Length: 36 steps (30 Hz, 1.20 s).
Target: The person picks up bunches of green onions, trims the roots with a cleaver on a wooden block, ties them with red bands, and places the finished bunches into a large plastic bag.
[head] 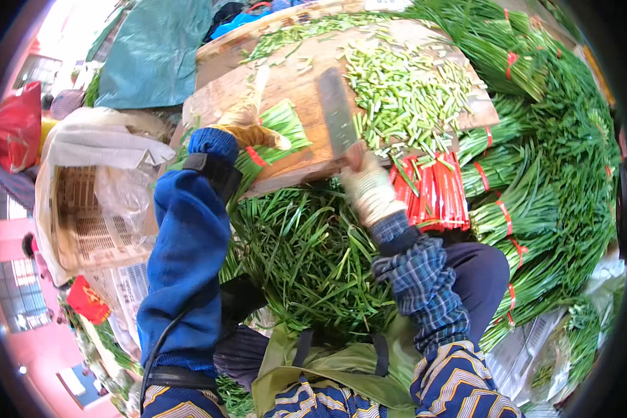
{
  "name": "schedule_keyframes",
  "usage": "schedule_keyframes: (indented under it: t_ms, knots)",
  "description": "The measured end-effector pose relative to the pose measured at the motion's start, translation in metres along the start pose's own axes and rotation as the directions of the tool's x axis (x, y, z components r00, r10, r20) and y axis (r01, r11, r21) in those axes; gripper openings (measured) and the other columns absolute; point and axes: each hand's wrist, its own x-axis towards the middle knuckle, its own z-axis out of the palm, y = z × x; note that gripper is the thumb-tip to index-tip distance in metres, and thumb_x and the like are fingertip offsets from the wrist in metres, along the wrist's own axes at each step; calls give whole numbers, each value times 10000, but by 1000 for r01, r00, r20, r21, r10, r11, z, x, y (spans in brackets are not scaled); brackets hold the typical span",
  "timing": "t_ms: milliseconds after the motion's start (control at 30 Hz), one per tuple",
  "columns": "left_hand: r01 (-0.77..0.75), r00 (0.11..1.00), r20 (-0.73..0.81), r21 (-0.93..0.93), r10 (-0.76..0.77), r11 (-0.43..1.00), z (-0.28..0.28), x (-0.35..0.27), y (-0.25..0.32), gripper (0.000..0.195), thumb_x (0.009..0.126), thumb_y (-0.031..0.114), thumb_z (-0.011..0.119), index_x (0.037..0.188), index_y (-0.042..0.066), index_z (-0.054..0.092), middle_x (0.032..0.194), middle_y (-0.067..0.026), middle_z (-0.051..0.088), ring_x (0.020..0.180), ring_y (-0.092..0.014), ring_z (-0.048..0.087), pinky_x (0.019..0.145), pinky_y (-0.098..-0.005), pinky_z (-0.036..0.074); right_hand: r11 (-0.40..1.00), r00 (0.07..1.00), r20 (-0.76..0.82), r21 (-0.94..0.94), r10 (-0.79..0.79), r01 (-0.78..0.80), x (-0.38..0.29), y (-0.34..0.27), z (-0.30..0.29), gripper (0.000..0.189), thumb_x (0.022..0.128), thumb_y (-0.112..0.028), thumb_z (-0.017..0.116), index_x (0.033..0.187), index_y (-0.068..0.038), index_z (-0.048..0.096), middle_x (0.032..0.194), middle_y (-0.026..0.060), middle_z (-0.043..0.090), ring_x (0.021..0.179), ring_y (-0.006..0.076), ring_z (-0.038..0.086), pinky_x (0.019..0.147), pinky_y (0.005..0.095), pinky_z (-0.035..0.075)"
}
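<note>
A wooden board (313, 117) lies before me. My left hand (248, 128), in a yellowish glove, presses on a bundle of green chives (285, 123) at the board's left side, its cut stem ends facing right and a red tie (256, 156) around it. My right hand (364, 183), in a pale glove and blurred, is closed around the handle of a cleaver (337, 112), whose wide blade lies over the middle of the board and points away from me. Right of the blade is a heap of cut stem pieces (405, 91). Loose green leaves (313, 256) fill the space below the board.
Red strips (433, 193) hang at the board's near right edge. Many tied chive bundles (507, 219) are stacked along the right. On the left stands a paper-lined basket (91, 214) with white cloth over its rim. A teal sheet (149, 57) lies beyond it.
</note>
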Motion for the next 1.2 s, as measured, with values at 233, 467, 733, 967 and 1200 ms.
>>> schedule_keyframes:
  t_ms: [233, 467, 733, 967, 1200]
  knots:
    - [-300, 887, -448, -746, -115, 594, 46, -99, 12, 344, 782, 35, 617, 1115, 36, 530, 1022, -52, 583, 862, -129, 548, 783, -278, 454, 730, 990, -139, -674, 28, -115, 95, -83, -76, 217, 751, -170, 585, 930, -56, 539, 655, 107, 557, 570, 230, 559, 551, 346, 454]
    - [368, 891, 219, -861, -397, 351, 88, -135, 18, 220, 823, 85, 558, 1038, 42, 573, 830, -29, 616, 719, -106, 585, 562, -196, 430, 401, 586, 289, -502, -757, 766, 63, -127, 11, 304, 656, -168, 701, 944, -117, 618, 924, 95, 600, 842, 250, 588, 734, 330, 474]
    - [284, 877, 292, -956, -381, -79, 111, -123, -12, 412, 786, 262, 619, 1123, 46, 522, 1054, -89, 592, 914, -226, 601, 713, -324, 475, 663, 701, 194, -231, -686, 712, 83, -121, 56, 301, 745, -104, 637, 1042, -97, 589, 980, 91, 620, 899, 211, 581, 788, 299, 461]
    - [-145, 544, -786, -432, -293, 890, 79, -120, 17, 257, 805, 151, 587, 1048, 67, 579, 985, -101, 601, 944, -244, 574, 804, -357, 459, 946, 925, 198, 76, -325, 316, 11, -106, 43, 145, 770, -83, 591, 894, -19, 630, 757, 59, 624, 709, 112, 552, 671, 230, 443]
    - [112, 932, -358, 159, -48, 981, 40, -69, -42, 601, 744, 254, 649, 1289, 210, 398, 1256, -136, 435, 1192, -325, 355, 999, -400, 275, 938, 999, 23, 346, 25, -32, -10, -68, 90, 231, 816, -41, 529, 1034, 6, 590, 779, 10, 596, 526, 47, 429, 485, 190, 385]
